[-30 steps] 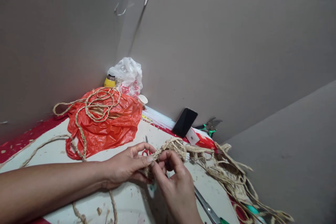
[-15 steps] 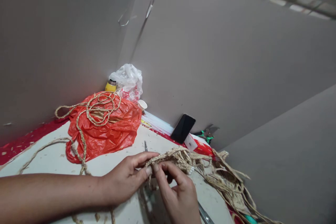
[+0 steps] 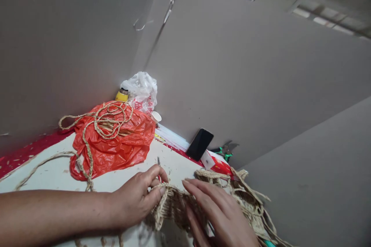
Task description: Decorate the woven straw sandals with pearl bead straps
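My left hand (image 3: 145, 195) is closed, its thumb and forefinger pinching the braided top edge of a woven straw piece (image 3: 171, 204). The piece hangs down from that grip, its corner drooping to a point below the thumb. At the piece's right side my right hand (image 3: 220, 212) reaches over it with long, stretched fingers, the thumb held apart beneath. Whether the right fingertips press on the weave is hard to see. Behind the left hand, the tip of a pair of scissors (image 3: 159, 161) sticks up from the white tabletop (image 3: 174, 160).
A braided straw cord (image 3: 89, 150) loops over a red plastic bag (image 3: 116, 158) at left. Along the wall stand a yellow jar (image 3: 122, 95), a white plastic bag (image 3: 143, 88), a paper cup (image 3: 156, 117), a phone (image 3: 199, 144) and green-handled pliers (image 3: 227, 149). Loose straw strands (image 3: 257, 216) lie at right.
My right hand has gone from a pinch beside the left thumb to stretched fingers further right. The woven piece, bunched before, now hangs spread below my left hand.
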The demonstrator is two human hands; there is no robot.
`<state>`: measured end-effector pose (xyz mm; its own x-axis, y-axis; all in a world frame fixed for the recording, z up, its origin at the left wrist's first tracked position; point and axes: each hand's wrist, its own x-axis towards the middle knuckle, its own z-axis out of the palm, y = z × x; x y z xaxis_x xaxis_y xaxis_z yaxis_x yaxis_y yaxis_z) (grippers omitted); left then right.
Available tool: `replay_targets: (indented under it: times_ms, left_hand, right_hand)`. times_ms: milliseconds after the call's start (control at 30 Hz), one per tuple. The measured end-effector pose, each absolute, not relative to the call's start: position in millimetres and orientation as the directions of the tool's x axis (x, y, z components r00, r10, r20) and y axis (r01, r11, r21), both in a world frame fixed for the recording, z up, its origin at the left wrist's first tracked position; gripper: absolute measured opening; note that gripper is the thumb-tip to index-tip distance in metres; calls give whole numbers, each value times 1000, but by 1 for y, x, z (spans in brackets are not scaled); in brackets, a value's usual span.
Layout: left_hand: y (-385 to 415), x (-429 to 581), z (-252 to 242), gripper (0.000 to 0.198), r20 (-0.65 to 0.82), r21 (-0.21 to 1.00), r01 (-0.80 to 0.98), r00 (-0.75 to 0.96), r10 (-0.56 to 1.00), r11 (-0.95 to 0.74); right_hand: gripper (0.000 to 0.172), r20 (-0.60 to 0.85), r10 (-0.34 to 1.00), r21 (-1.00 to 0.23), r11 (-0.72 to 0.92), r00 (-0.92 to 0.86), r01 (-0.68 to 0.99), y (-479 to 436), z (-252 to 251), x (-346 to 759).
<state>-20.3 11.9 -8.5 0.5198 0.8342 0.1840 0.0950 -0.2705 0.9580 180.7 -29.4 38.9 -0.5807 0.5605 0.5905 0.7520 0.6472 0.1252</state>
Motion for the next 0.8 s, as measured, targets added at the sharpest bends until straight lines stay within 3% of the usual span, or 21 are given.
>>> replay_targets:
  times_ms: [333,467,800]
  left_hand:
    - [6,-21,-10,7,196,929,144,587,786,-340]
    - [6,-20,-8,8,141,954,118,631,763,-275]
    - [2,-21,-7,14,124,967,90,654,746,-240]
  right_hand:
    - [20,425,682,-150,701,-595,697,-18,29,169]
    - [14,369,734,-225,666,-570,712,-19,28,167]
    - [11,313,788,-212,602,-530,769,-19,19,165]
